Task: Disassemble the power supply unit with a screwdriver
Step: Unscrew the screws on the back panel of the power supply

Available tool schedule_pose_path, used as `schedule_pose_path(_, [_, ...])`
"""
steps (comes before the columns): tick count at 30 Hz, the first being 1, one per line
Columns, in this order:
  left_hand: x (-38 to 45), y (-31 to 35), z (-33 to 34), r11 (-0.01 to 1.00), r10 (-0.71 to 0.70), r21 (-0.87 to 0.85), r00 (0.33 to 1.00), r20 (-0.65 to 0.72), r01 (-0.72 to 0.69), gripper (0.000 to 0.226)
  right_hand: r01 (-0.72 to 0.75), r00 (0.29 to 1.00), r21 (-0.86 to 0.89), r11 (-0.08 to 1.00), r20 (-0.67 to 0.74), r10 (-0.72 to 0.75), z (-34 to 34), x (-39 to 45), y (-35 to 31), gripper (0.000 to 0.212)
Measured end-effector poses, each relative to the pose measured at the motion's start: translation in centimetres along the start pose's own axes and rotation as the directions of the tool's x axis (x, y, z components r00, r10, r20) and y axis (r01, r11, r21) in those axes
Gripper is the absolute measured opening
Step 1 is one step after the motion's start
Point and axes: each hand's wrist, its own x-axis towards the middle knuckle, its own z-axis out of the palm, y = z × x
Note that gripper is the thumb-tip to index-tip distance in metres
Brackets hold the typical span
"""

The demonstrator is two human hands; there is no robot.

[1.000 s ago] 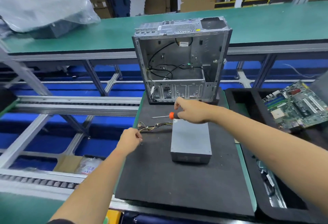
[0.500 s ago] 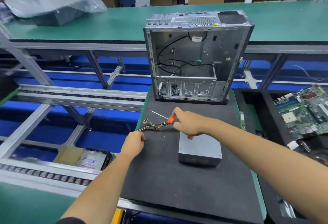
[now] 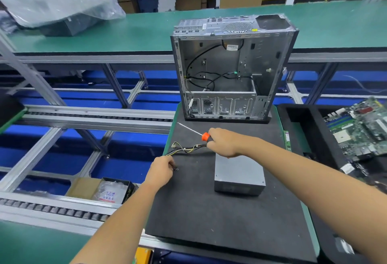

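Grey power supply unit (image 3: 239, 176) centre frame on black mat (image 3: 219, 217), right hand (image 3: 225, 143) clamped round orange-handled screwdriver (image 3: 204, 136), left hand (image 3: 161, 170) fingers curled, pinching something small, cable bundle (image 3: 188, 148) between.

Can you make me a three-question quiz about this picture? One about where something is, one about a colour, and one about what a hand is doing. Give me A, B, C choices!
1. Where does the grey power supply box lie?
A. on the black mat
B. inside the computer case
C. on the green belt at the back

2. What colour is the screwdriver handle?
A. blue
B. orange
C. yellow

3. What is the right hand doing?
A. resting flat on the mat
B. lifting the circuit board
C. gripping the screwdriver

Answers:
1. A: the box sits on the black mat, in front of the open computer case.
2. B: an orange end pokes out of the fist, with the thin metal shaft pointing up and left.
3. C: its fingers are curled round the handle, above the wire bundle.
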Motion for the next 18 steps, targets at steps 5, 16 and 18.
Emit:
schedule_pose_path(5, [-0.4,3.4,-0.5,0.982,0.152,-0.106,0.986,-0.073,-0.159,0.016,-0.077,0.995,0.053,0.996,-0.059,0.080,-2.6,-0.2,2.4,0.010])
schedule_pose_path(16, [-2.6,7.9,2.0,0.957,0.287,0.054,0.958,-0.009,-0.286,0.012,-0.202,0.961,-0.068,0.977,-0.204,0.185,-2.6,0.3,9.7,0.022])
schedule_pose_path(18, [-2.6,6.5,1.6,0.980,0.194,0.046,0.981,0.010,-0.194,0.016,-0.211,0.969,-0.101,0.972,-0.150,0.195,-1.7,0.5,10.4,0.024])
